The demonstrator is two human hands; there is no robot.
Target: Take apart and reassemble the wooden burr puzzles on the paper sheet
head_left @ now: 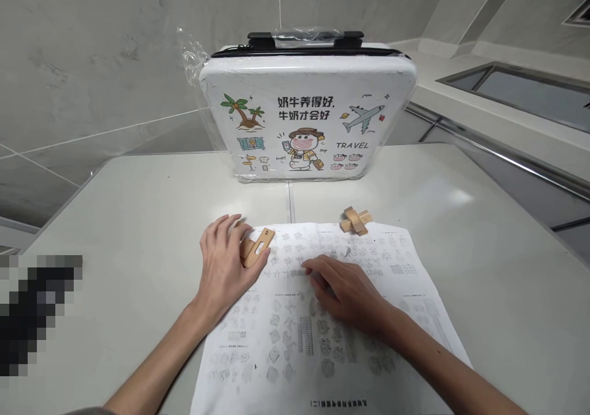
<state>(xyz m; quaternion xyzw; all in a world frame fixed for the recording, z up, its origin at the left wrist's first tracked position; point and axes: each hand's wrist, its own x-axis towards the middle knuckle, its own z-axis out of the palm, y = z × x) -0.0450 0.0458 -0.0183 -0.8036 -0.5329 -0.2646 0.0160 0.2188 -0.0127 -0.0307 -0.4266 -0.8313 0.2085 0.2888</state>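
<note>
Left hand (224, 261), left of centre: we see its fingers grasping the wooden piece marked "2" (264, 238). Right hand (348, 292), mid-frame — fingers loosely bent over the printed sheet (221, 396); whether they clasp anything, we cannot tell.

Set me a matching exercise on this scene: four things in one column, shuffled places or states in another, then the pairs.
1. left hand
2. right hand
3. crossed wooden pieces
4. white case

A. at the far edge of the printed sheet
B. standing upright
C. holding a wooden piece marked 2
D. over the sheet's middle

Pairs: 1-C, 2-D, 3-A, 4-B
</note>
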